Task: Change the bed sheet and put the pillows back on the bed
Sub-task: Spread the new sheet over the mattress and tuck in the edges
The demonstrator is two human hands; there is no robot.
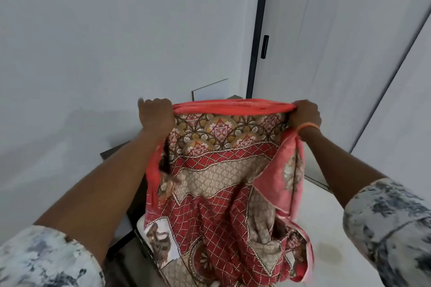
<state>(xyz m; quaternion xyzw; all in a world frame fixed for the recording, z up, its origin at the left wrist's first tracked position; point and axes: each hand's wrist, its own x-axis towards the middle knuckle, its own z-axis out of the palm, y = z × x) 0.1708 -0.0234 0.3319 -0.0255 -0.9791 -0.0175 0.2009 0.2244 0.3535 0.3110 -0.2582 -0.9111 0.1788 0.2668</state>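
Observation:
A red and beige patterned bed sheet (217, 170) hangs in front of me, bunched and partly folded, its top edge stretched level between my hands. My left hand (155, 113) grips the sheet's upper left corner. My right hand (304, 114), with an orange band at the wrist, grips the upper right corner. The sheet's lower part drapes down over a dark surface and hides what lies beneath. No bed or pillows are in view.
A pale grey wall (105, 30) is straight ahead. A white door (338, 42) with a dark frame and black handle (264, 46) stands at the right. Dark furniture (130, 256) sits low on the left, white floor (326, 228) on the right.

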